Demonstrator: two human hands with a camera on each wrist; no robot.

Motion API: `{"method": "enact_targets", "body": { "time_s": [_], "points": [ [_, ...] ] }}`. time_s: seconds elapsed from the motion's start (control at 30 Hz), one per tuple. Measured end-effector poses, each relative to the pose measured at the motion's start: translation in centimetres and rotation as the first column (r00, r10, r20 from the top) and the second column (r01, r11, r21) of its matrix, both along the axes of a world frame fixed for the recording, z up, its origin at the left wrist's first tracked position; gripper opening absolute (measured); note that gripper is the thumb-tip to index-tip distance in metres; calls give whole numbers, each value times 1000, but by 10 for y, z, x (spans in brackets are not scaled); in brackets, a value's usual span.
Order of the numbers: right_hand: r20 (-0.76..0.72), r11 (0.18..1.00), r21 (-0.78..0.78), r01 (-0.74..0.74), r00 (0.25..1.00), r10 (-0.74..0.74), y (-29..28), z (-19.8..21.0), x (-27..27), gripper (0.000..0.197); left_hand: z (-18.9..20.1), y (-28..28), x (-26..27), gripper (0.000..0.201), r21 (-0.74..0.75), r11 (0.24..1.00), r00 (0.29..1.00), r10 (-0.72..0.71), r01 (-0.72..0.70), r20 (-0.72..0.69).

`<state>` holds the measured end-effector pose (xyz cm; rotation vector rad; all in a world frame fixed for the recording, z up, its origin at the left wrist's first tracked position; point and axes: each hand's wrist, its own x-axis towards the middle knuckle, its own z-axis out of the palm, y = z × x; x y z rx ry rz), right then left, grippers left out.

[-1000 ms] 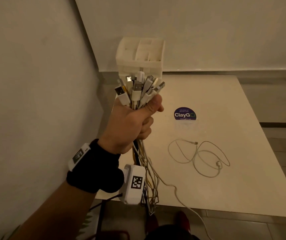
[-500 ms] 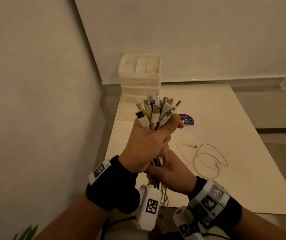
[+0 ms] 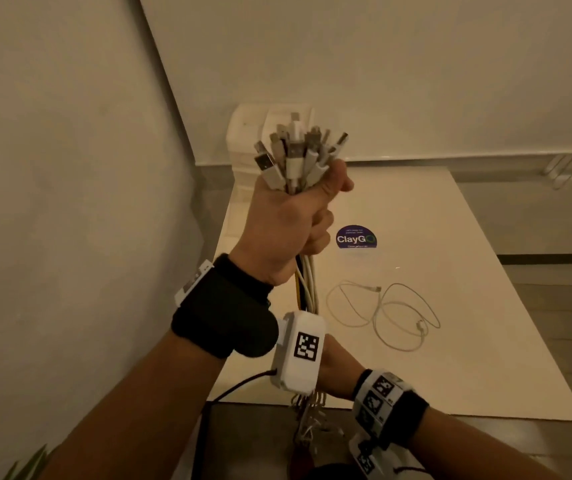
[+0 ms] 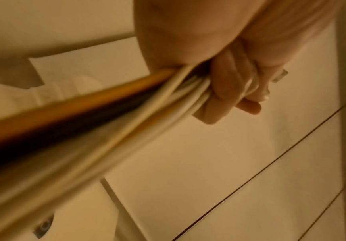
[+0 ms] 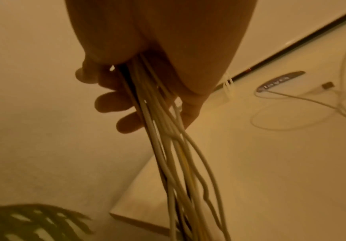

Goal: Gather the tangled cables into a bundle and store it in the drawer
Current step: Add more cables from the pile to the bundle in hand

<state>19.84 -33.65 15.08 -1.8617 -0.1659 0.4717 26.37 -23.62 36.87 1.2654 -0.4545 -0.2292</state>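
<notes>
My left hand [image 3: 288, 220] is raised over the table's left side and grips the cable bundle [image 3: 307, 282] in a fist just below the plugs [image 3: 296, 154], which fan out above the thumb. The left wrist view shows the fingers [image 4: 227, 84] curled round white, yellow and dark strands. Lower down, my right hand [image 3: 333, 362] is partly hidden behind the left wrist camera. Its fingers [image 5: 114, 101] curl round the hanging strands [image 5: 168, 146]. The white drawer unit [image 3: 246, 133] stands at the table's back left corner, behind the plugs.
One loose white cable [image 3: 381, 313] lies coiled on the white table [image 3: 468, 289], near a round dark sticker [image 3: 356, 238]. Walls close in on the left and behind. The bundle's tails hang past the table's front edge [image 3: 451, 415]. A plant leaf [image 5: 34, 223] shows low at the left.
My right hand came in, took the bundle just under the left fist, then slid down the strands toward the table's front edge. The left hand kept its grip and rose.
</notes>
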Motion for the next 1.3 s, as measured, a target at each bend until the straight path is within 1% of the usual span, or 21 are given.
{"method": "enact_targets", "body": {
  "time_s": [0.07, 0.1, 0.13, 0.2, 0.23, 0.3, 0.33, 0.4, 0.43, 0.47, 0.5, 0.53, 0.6, 0.63, 0.7, 0.77, 0.87, 0.97, 1.07, 1.2, 1.3],
  "points": [
    [-27, 998, -68, -6, 1000, 4, -6, -16, 0, 100, -5, -7, -6, 25, 20, 1000, 1000, -2, 2, 5],
    [-34, 995, -100, -5, 999, 1, -11, -20, -1, 104, -9, -11, -7, 26, 30, 1000, 1000, 1, -1, -3],
    [-27, 990, -139, -1, 1000, -3, -15, -23, -1, 102, -13, -13, -7, 25, 30, 1000, 1000, 10, -9, -17],
    [-37, 979, -205, -13, 999, 6, -22, -16, -4, 80, -19, -11, -4, 25, 18, 999, 997, 46, -45, -57],
    [-50, 974, -219, -52, 998, 42, -25, -12, -5, 68, -22, -7, -1, 26, 5, 998, 995, 64, -64, -75],
    [-73, 955, -231, -187, 982, 174, -37, -3, -1, 40, -23, -1, 6, 24, -25, 995, 988, 98, -101, -115],
    [-98, 934, -243, -261, 965, 245, -45, 1, 3, 33, -23, 1, 9, 22, -31, 993, 985, 110, -115, -136],
    [-196, 901, -244, -359, 928, 316, -68, 9, 18, 57, -22, 1, 10, 20, -13, 990, 977, 135, -139, -166],
    [-256, 899, -240, -367, 917, 306, -83, 13, 29, 67, -22, 0, 11, 20, -1, 989, 974, 146, -149, -171],
    [-293, 905, -247, -347, 917, 272, -97, 16, 41, 70, -23, -1, 11, 20, 9, 988, 972, 156, -157, -174],
    [-285, 912, -283, -296, 934, 214, -109, 16, 54, 68, -25, -3, 11, 20, 18, 986, 969, 166, -166, -180],
    [-234, 912, -352, -212, 963, 133, -122, 12, 70, 61, -26, -4, 12, 21, 26, 984, 966, 177, -176, -191],
    [-113, 842, -537, -48, 993, -15, -137, -7, 101, 47, -30, -6, 14, 22, 47, 981, 959, 196, -190, -204],
    [-87, 798, -602, 7, 994, -74, -141, -17, 114, 45, -31, -8, 16, 22, 57, 980, 958, 200, -193, -206],
    [-91, 745, -664, 67, 981, -169, -142, -40, 134, 45, -32, -13, 20, 22, 68, 979, 956, 203, -193, -211],
    [-90, 715, -693, 89, 974, -209, -137, -56, 148, 44, -32, -16, 24, 23, 78, 979, 957, 202, -190, -209],
    [-94, 699, -711, 77, 975, -203, -131, -78, 164, 42, -34, -20, 30, 22, 90, 976, 954, 214, -199, -211],
    [-84, 695, -715, 72, 978, -189, -129, -95, 169, 34, -37, -22, 35, 22, 87, 972, 947, 234, -220, -221],
    [-28, 657, -752, 51, 994, -109, -133, -106, 164, 24, -40, -21, 38, 23, 87, 965, 939, 260, -247, -225],
    [3, 572, -820, -18, 999, 35, -138, -113, 152, 27, -41, -22, 42, 23, 86, 960, 933, 281, -268, -226],
    [31, 553, -833, -10, 997, 64, -146, -103, 148, 27, -41, -24, 43, 22, 81, 959, 932, 282, -270, -227]
  ]
}}
